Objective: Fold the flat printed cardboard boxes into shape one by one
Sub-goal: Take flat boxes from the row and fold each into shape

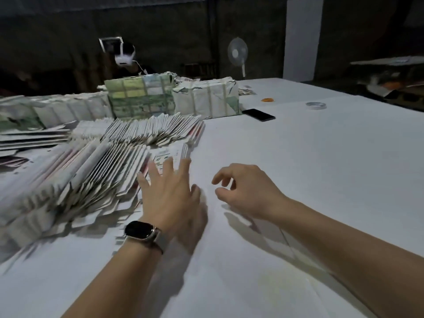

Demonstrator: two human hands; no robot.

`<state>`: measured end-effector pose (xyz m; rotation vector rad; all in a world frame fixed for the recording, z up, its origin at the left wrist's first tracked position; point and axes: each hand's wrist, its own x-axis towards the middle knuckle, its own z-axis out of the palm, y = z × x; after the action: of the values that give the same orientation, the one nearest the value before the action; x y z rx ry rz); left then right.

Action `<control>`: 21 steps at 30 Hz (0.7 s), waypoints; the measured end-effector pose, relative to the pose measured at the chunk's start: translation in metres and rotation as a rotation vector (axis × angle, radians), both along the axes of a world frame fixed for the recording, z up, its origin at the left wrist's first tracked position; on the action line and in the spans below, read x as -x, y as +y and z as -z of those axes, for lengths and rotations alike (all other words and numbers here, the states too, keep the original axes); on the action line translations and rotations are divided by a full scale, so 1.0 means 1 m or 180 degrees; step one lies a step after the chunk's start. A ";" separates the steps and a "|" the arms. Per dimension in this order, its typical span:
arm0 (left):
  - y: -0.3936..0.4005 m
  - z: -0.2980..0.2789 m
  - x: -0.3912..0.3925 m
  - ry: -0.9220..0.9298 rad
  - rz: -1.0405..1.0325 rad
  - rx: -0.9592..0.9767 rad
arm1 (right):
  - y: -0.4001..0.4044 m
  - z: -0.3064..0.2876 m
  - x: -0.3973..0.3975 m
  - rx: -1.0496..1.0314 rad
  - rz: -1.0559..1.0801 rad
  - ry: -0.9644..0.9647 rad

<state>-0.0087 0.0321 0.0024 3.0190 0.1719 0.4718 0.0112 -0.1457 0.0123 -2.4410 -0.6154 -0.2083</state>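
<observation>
Flat printed cardboard boxes [110, 171], fanned in overlapping rows on the left part of a white table [298, 168]; all places below are given relative to this fan. Nearest, the left hand [168, 191], wearing a wristwatch [142, 232], reaches with fingers spread and straight toward the fan's right edge, its fingertips at or just over the end blank [172, 154]; contact cannot be confirmed through motion blur. Just right of the fan, the right hand [245, 189] hovers above bare table with fingers loosely curled, holding nothing. Judged from their thin, creased look, the blanks should be light, stiff along their panels and ready to bend at the scores, and smooth enough to slide on one another; the exposed right edge of the end blank appears the best place to pinch, lifting one only. Beyond the fan stand strapped bundles [204, 99]. Farther right lie a phone [259, 115] and a tape roll [316, 105]. Behind the bundles sits another person [128, 63], with a fan on a stand [237, 52] to their right.
</observation>
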 end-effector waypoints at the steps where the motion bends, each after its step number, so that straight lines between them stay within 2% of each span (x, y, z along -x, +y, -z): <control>1: 0.004 -0.001 0.000 0.0166 -0.0081 0.0002 | 0.005 0.003 -0.002 -0.0034 -0.0011 0.0018; 4: 0.006 -0.005 0.003 0.0404 0.0025 -0.0148 | 0.007 0.018 -0.004 -0.0123 0.0073 -0.0093; 10: 0.003 -0.005 0.000 -0.0216 0.0283 -0.0034 | 0.004 0.029 -0.001 -0.0386 -0.0108 -0.0552; 14: 0.003 -0.006 -0.002 -0.0679 0.0176 0.0241 | 0.003 0.032 -0.002 -0.0654 -0.0079 -0.0527; 21: 0.000 -0.008 -0.001 -0.0752 0.0089 0.0188 | 0.002 0.031 0.000 -0.0722 -0.0069 -0.0382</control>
<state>-0.0079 0.0326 0.0103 2.8738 0.1251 0.7987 0.0109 -0.1441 -0.0186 -2.2142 -0.6333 -0.3962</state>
